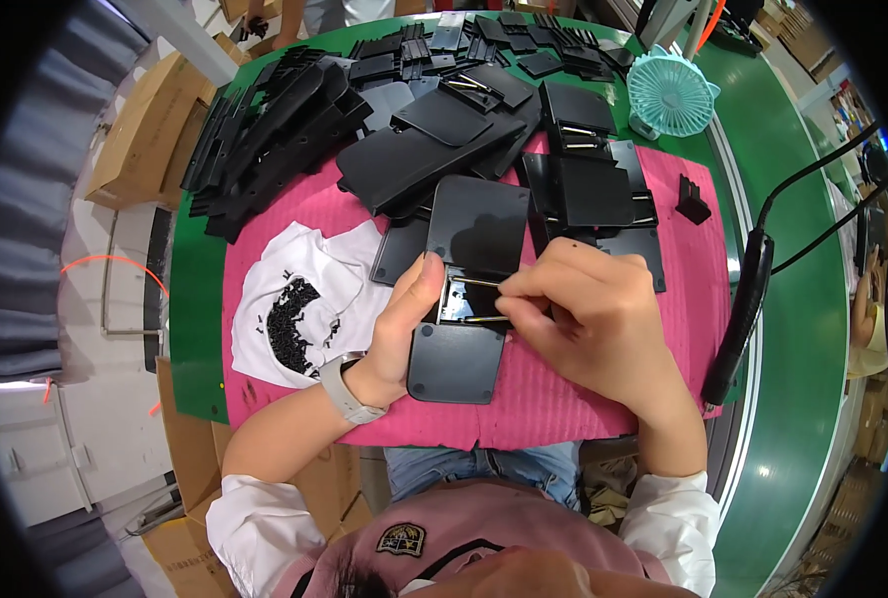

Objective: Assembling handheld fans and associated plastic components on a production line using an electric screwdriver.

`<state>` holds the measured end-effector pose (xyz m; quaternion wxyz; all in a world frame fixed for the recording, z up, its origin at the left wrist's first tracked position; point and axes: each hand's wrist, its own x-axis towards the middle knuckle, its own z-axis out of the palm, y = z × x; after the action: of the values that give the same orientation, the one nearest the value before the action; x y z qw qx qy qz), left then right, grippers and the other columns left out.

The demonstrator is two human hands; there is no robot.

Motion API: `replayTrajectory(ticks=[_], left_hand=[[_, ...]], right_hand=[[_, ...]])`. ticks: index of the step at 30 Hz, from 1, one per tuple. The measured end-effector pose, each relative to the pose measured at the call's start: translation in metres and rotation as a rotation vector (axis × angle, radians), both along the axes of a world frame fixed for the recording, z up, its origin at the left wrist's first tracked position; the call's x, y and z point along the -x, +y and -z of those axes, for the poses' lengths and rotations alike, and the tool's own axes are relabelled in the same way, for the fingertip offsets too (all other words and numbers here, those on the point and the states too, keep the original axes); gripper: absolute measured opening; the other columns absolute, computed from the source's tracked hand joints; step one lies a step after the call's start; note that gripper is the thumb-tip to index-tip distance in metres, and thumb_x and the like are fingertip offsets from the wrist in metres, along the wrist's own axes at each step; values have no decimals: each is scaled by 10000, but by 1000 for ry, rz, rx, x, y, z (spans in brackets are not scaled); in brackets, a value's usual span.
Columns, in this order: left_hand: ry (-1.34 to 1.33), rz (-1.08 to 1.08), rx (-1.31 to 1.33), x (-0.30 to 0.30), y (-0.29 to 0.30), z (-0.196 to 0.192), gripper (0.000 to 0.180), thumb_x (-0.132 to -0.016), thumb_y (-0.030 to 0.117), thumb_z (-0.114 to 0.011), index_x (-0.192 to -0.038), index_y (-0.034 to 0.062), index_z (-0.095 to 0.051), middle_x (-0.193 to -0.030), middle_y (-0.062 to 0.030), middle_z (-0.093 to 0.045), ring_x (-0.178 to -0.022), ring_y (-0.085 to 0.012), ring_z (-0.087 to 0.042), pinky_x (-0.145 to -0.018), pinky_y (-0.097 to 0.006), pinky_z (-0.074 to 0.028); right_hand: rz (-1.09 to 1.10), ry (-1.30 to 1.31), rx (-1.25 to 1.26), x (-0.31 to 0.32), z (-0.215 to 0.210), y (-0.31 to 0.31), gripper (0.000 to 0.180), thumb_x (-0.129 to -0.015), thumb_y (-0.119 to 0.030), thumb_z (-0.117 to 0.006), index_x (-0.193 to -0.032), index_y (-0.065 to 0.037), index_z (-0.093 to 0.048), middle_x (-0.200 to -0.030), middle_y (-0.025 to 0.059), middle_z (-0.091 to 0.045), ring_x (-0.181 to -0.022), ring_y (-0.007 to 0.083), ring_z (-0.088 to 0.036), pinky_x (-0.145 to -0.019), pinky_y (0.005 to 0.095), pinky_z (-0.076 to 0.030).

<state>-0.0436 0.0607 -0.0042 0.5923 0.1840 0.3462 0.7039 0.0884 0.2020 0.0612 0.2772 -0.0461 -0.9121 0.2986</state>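
Observation:
My left hand [402, 324], with a watch on its wrist, grips the left edge of a black stand-like assembly. Two flat plates make up its ends: an upper plate [479, 219] and a lower plate [454, 364] with round dark pads at its corners. Between them lies a shiny middle section with two thin metal rods [479, 320]. Thumb and forefinger of my right hand [593, 314] are pinched together at the right side of this section, by the rod ends. Whatever is between those fingertips is too small or hidden to make out.
On the pink mat [364, 431] left of my hands, a white cloth [349, 259] holds a heap of small black pieces [290, 327]. Black plastic parts [429, 149] pile up beyond. A turquoise fan [671, 95], a small black part [693, 199] and a corded black tool [743, 319] are rightward.

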Motion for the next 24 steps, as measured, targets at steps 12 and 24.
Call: replayTrajectory(ticks=[12, 24], left_hand=[[-58, -50, 44, 3, 6, -12, 455, -1003, 385, -340, -1254, 21, -446, -1128, -122, -605, -954, -179, -626, -821, -298, -510], [-66, 21, 127, 0, 1, 3, 622, -963, 497, -367, -1333, -2, -406, -1209, -149, -561, -1048, -232, -598, -909, -341, -479]], right_hand=[[25, -24, -109, 6, 20, -7, 148, -688, -32, -734, -792, -32, -629, -651, 59, -554, -529, 223, -575, -465, 321, -460], [-27, 129, -319, 8, 33, -11, 205, -597, -20, -723, -752, -43, -590, -662, 35, -536, -437, 176, -487, -391, 279, -386]])
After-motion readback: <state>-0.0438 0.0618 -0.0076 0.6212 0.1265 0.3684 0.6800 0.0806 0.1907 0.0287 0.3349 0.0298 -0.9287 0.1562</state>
